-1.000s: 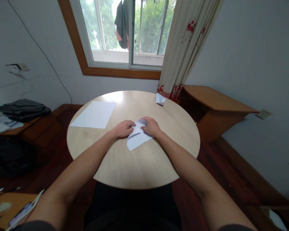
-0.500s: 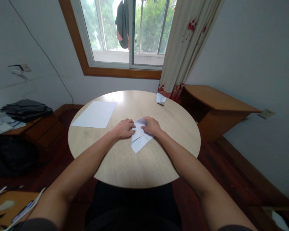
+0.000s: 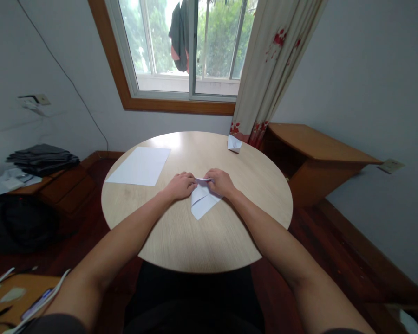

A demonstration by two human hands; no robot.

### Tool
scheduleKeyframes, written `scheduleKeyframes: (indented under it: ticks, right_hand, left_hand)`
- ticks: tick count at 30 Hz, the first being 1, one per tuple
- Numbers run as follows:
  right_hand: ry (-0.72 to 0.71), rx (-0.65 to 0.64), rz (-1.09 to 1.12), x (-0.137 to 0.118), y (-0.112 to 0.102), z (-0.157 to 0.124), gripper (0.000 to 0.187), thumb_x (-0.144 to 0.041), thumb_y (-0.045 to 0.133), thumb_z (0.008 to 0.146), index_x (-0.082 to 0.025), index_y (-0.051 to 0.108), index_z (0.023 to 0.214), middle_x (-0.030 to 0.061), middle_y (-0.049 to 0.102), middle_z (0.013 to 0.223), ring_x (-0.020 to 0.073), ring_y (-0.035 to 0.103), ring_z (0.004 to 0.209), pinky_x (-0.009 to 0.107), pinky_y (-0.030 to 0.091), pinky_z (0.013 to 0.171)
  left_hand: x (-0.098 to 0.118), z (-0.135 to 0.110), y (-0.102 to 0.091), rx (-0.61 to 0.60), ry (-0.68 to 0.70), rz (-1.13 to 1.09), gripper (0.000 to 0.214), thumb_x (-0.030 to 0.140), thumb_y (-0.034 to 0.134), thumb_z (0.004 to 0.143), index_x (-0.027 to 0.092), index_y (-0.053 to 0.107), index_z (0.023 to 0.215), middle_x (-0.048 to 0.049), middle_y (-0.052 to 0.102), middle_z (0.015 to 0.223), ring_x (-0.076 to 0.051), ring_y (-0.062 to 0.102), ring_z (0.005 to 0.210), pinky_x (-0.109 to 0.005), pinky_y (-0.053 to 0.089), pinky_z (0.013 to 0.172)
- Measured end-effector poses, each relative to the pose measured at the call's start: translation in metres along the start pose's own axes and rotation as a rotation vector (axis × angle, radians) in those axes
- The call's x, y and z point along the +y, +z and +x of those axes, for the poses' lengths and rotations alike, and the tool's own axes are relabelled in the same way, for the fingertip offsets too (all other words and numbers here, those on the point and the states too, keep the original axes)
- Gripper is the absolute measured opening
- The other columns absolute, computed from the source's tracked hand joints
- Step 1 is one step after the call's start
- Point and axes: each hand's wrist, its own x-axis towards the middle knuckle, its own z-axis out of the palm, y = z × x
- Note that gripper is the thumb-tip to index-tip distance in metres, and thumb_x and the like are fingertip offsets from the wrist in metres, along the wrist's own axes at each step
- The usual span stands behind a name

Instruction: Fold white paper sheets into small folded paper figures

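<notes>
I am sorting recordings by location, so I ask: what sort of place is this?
Probably a room in a home: a flowered curtain hangs at the window, with what looks like a garment beyond, and a round table.

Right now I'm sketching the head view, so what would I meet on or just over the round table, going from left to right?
Flat white sheet, left grip, partly folded paper, right grip, small folded paper.

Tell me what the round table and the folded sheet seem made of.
The folded sheet looks like thin matte white paper, judging by its folds. The round table seems wood or wood-patterned laminate, slightly glossy: fine grain and bright glare show.
</notes>
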Motion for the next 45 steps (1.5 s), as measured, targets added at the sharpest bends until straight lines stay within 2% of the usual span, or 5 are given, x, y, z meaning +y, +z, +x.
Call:
scheduleKeyframes:
  ticks: [11, 17, 25, 33, 45]
  right_hand:
    - [-0.089, -0.086, 0.378, 0.017, 0.005, -0.002, 0.038, 0.002, 0.048, 0.053, -0.017, 0.068, 0.079, 0.0053, 0.068, 0.102, 0.0188, 0.063, 0.097, 0.03, 0.046, 0.09]
    - [-0.046, -0.21, 0.49, 0.014, -0.005, -0.003, 0.022, -0.008, 0.054, 0.067, -0.015, 0.069, 0.082, 0.0069, 0.066, 0.111, 0.0177, 0.061, 0.098, 0.028, 0.045, 0.088]
    - [0.15, -0.185, 0.057, -0.004, -0.005, 0.001, 0.029, -0.04, 0.064, 0.076, -0.015, 0.068, 0.092, 0.0081, 0.069, 0.093, 0.0183, 0.061, 0.082, 0.027, 0.043, 0.071]
    - [0.283, -0.404, 0.059, 0.0, -0.014, 0.002, 0.034, -0.032, 0.073, 0.067, -0.016, 0.069, 0.096, 0.008, 0.069, 0.093, 0.0183, 0.061, 0.079, 0.025, 0.042, 0.066]
    - [0.318, -0.246, 0.426, 0.006, -0.019, 0.002, 0.03, -0.02, 0.07, 0.064, -0.011, 0.069, 0.092, 0.0027, 0.062, 0.077, 0.0116, 0.053, 0.066, 0.022, 0.039, 0.059]
  left_hand:
    - [-0.012, 0.002, 0.016, 0.111, -0.088, -0.165, 0.043, 0.034, 0.054, 0.079, 0.016, 0.058, 0.118, -0.0088, 0.063, 0.112, -0.024, 0.057, 0.104, -0.04, 0.044, 0.095]
    - [-0.014, 0.003, 0.016, 0.067, -0.039, -0.125, 0.032, 0.036, 0.051, 0.083, 0.019, 0.068, 0.104, -0.0071, 0.066, 0.109, -0.023, 0.057, 0.103, -0.04, 0.044, 0.095]
    - [-0.01, 0.003, 0.013, 0.05, 0.033, -0.137, 0.031, 0.034, 0.05, 0.085, 0.018, 0.071, 0.102, -0.0091, 0.063, 0.109, -0.022, 0.056, 0.102, -0.037, 0.042, 0.097]
    - [0.005, 0.002, 0.009, 0.057, -0.155, -0.185, 0.039, 0.042, 0.057, 0.08, 0.015, 0.069, 0.104, -0.0109, 0.063, 0.102, -0.023, 0.06, 0.091, -0.034, 0.046, 0.086]
    - [0.006, 0.008, 0.001, 0.044, -0.444, -0.657, 0.035, 0.045, 0.058, 0.075, 0.012, 0.071, 0.077, -0.0055, 0.068, 0.071, -0.015, 0.057, 0.066, -0.026, 0.04, 0.061]
